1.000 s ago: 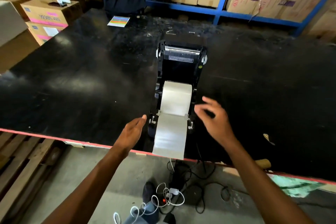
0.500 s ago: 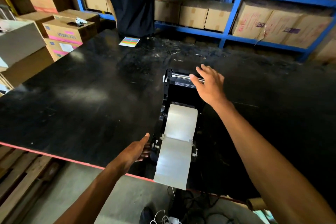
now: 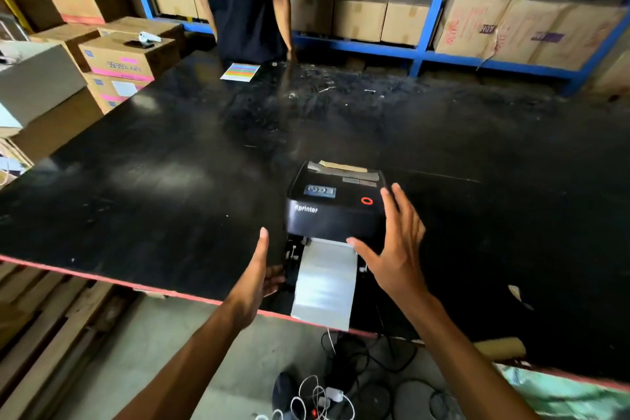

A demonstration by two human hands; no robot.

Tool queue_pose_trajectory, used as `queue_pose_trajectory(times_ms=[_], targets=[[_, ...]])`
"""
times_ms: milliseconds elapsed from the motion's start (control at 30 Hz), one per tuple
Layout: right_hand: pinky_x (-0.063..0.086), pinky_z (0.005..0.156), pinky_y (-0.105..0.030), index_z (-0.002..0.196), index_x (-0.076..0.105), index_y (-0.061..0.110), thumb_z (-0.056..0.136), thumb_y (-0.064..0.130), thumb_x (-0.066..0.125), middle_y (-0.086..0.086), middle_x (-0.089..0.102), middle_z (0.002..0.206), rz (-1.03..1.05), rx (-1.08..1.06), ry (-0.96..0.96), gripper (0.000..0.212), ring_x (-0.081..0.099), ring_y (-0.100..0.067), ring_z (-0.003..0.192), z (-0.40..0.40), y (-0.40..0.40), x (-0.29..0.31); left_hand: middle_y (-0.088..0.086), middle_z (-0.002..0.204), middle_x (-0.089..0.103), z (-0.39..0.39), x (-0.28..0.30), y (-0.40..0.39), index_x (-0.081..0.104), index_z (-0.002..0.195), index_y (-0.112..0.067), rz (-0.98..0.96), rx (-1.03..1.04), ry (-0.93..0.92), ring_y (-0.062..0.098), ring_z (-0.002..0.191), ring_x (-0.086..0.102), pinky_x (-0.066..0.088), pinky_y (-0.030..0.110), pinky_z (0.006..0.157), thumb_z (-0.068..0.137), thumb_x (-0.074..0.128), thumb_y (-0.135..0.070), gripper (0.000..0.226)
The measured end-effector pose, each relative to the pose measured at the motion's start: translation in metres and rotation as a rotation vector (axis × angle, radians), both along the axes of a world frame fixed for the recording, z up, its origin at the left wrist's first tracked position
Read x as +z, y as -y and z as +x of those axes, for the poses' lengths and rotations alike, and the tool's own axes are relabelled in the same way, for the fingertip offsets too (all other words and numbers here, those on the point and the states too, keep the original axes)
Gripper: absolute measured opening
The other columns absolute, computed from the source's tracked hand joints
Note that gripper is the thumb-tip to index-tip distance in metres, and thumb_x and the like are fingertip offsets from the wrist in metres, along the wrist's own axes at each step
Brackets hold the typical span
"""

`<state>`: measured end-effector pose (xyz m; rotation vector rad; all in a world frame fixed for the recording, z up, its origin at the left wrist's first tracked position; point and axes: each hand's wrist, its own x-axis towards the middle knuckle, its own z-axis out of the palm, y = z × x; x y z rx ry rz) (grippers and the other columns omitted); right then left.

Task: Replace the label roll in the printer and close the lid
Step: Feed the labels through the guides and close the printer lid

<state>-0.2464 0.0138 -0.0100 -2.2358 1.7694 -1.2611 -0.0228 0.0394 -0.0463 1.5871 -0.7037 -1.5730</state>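
The black label printer (image 3: 335,211) sits near the front edge of the black table (image 3: 153,181). Its lid is down, with a small gap at the front left where the mechanism shows. A white label strip (image 3: 325,283) runs out under the lid and hangs over the table edge. My right hand (image 3: 395,249) spans the lid's front right corner, thumb on the front lower edge and fingers up the right side. My left hand (image 3: 259,276) is flat and open beside the printer's base on the left, its fingertips at the base.
Another person (image 3: 245,0) stands at the table's far side next to a coloured card (image 3: 240,72). Cardboard boxes (image 3: 126,58) are stacked at left, and blue shelves (image 3: 426,51) with boxes stand behind. Cables (image 3: 317,395) lie on the floor below. A cardboard tube (image 3: 501,346) lies at the table's front right.
My right hand reached to the open lid at the back and brought it down over the label roll. The left hand stayed beside the printer's base.
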Motion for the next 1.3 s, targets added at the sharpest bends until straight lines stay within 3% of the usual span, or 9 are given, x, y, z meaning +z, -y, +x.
queue_pose_trajectory(times_ms=[167,300,367,433,500,567,800,967,1300], targets=[[0.021,0.11,-0.046,0.149,0.015,0.021,0.068,0.045,0.075,-0.017,0.017,0.158,0.184,0.019,-0.138,0.104,0.022,-0.031,0.142,0.0,-0.019,-0.026,0.01,0.124,0.062,-0.01,0.01,0.002,0.034,0.144,-0.033,-0.007,-0.001,0.039,0.026,0.102,0.06,0.044,0.038,0.092,0.044,0.036,-0.098,0.119],[0.011,0.113,-0.038,0.147,0.024,0.023,0.076,0.043,0.071,-0.009,0.017,0.159,0.293,-0.005,0.091,0.087,0.017,-0.023,0.144,-0.002,-0.026,-0.031,0.015,0.142,0.05,-0.019,0.015,0.002,0.025,0.146,-0.017,0.0,-0.001,0.135,0.033,0.124,0.051,0.039,0.048,0.107,0.035,0.05,-0.094,0.138],[0.014,0.115,-0.039,0.143,0.032,0.024,0.081,0.044,0.067,-0.006,0.025,0.156,0.372,-0.063,0.275,0.074,0.022,-0.021,0.142,-0.004,-0.027,-0.029,0.015,0.143,0.047,-0.022,0.015,0.0,0.029,0.144,-0.015,-0.014,0.006,0.143,0.035,0.128,0.047,0.036,0.051,0.109,0.046,0.054,-0.089,0.126],[0.032,0.11,-0.033,0.133,0.047,0.024,0.085,0.043,0.062,-0.004,0.043,0.144,0.535,-0.099,0.513,0.053,0.042,-0.013,0.131,-0.009,-0.028,-0.024,0.015,0.141,0.049,-0.023,0.014,0.0,0.034,0.141,-0.013,-0.019,0.016,0.124,0.034,0.126,0.048,0.035,0.052,0.109,0.062,0.055,-0.08,0.106],[0.046,0.085,-0.018,0.101,0.061,0.031,0.087,0.044,0.059,0.006,0.06,0.115,0.755,-0.032,0.767,0.02,0.059,0.003,0.098,-0.013,-0.031,-0.02,0.014,0.139,0.052,-0.022,0.012,0.0,0.037,0.139,-0.012,-0.014,0.015,0.109,0.034,0.125,0.049,0.034,0.052,0.11,0.069,0.054,-0.075,0.096],[0.042,0.081,-0.022,0.084,0.06,0.032,0.087,0.049,0.055,0.017,0.059,0.095,0.875,0.013,0.829,0.018,0.057,0.001,0.087,-0.014,-0.031,-0.021,0.012,0.134,0.056,-0.022,0.011,0.001,0.044,0.133,-0.012,-0.021,0.012,0.106,0.032,0.122,0.051,0.033,0.051,0.11,0.073,0.054,-0.072,0.086],[0.044,0.092,-0.033,0.1,0.058,0.026,0.088,0.047,0.056,0.012,0.059,0.093,0.854,-0.025,0.925,0.024,0.056,-0.016,0.098,-0.009,-0.037,-0.029,-0.004,0.089,0.063,-0.019,0.003,-0.001,0.059,0.084,-0.022,-0.025,-0.027,0.15,0.018,0.087,0.057,0.037,0.04,0.088,0.076,0.052,-0.07,0.05],[0.046,0.094,-0.037,0.098,0.058,0.026,0.088,0.047,0.055,0.015,0.058,0.089,0.797,-0.046,0.951,0.024,0.058,-0.016,0.095,-0.005,-0.041,-0.034,0.003,0.112,0.056,-0.016,-0.004,-0.004,0.052,0.116,-0.021,0.023,-0.042,0.149,0.027,0.106,0.052,0.04,0.044,0.095,0.064,0.053,-0.081,0.079],[0.047,0.082,-0.03,0.086,0.059,0.03,0.089,0.042,0.056,0.014,0.062,0.089,0.705,-0.041,0.995,0.012,0.059,-0.007,0.085,0.0,-0.043,-0.042,0.004,0.108,0.065,-0.014,-0.011,0.0,0.061,0.107,-0.019,-0.015,-0.021,0.152,0.025,0.105,0.058,0.042,0.039,0.089,0.069,0.054,-0.076,0.069]])
